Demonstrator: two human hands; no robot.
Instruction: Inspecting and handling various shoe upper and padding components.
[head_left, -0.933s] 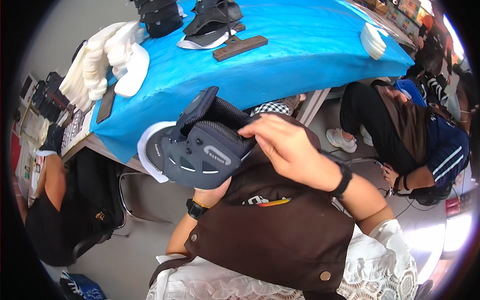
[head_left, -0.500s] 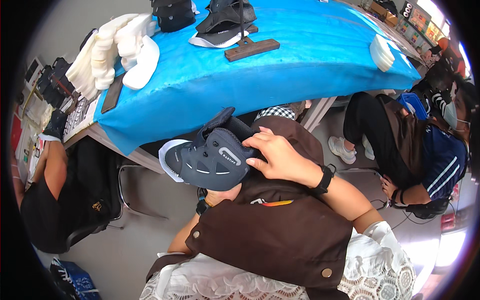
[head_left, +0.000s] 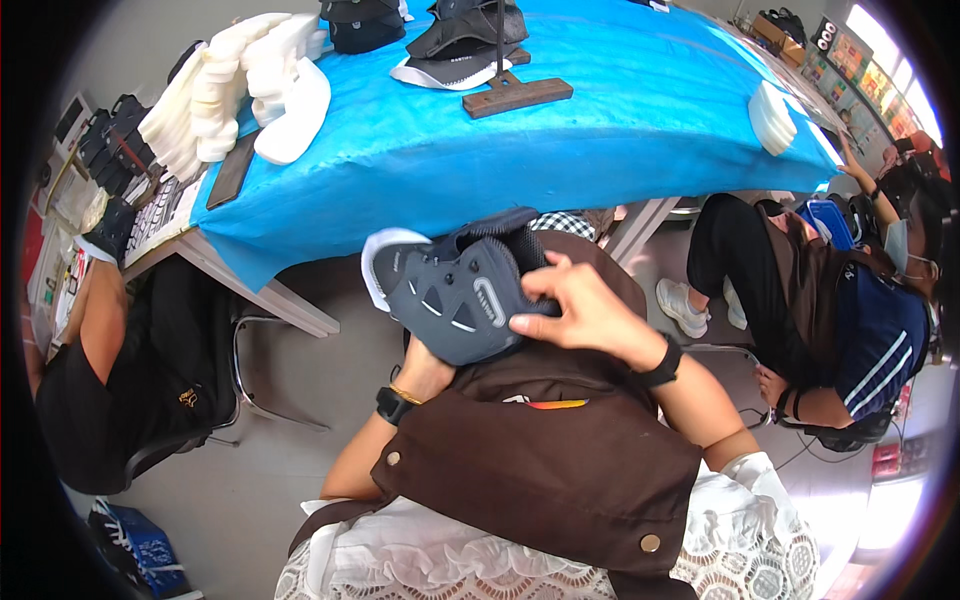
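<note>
- The dark grey shoe upper (head_left: 445, 300), tipped with its white-edged toe to the left, is held in the air in front of the person, above the lap and short of the table.
- On its side, a pale-outlined badge (head_left: 490, 302) near the heel bears light lettering, and smaller lettering marks the toe; black studs and triangular patches lie between.
- The left hand (head_left: 427, 370) grasps the upper from below; its fingertips are hidden behind it.
- The right hand (head_left: 575, 305) grips the collar at the heel, thumb on the outer side, fingers at the opening, covering part of that edge.
- Beneath, the brown apron (head_left: 540, 470) shows a scrap of pale print and an orange-yellow stripe.
- Ahead, a blue-covered table (head_left: 400, 195) carries a wooden stand (head_left: 515, 95), whose upright partly blocks a pile of dark uppers (head_left: 465, 45); the lowest has tiny lettering too.
- White rounded pieces (head_left: 230, 95) stand at the table's left, beside a dark wooden bar (head_left: 233, 170).
- A seated co-worker (head_left: 870, 330) is at the right, near a blue bin (head_left: 830, 222).
</note>
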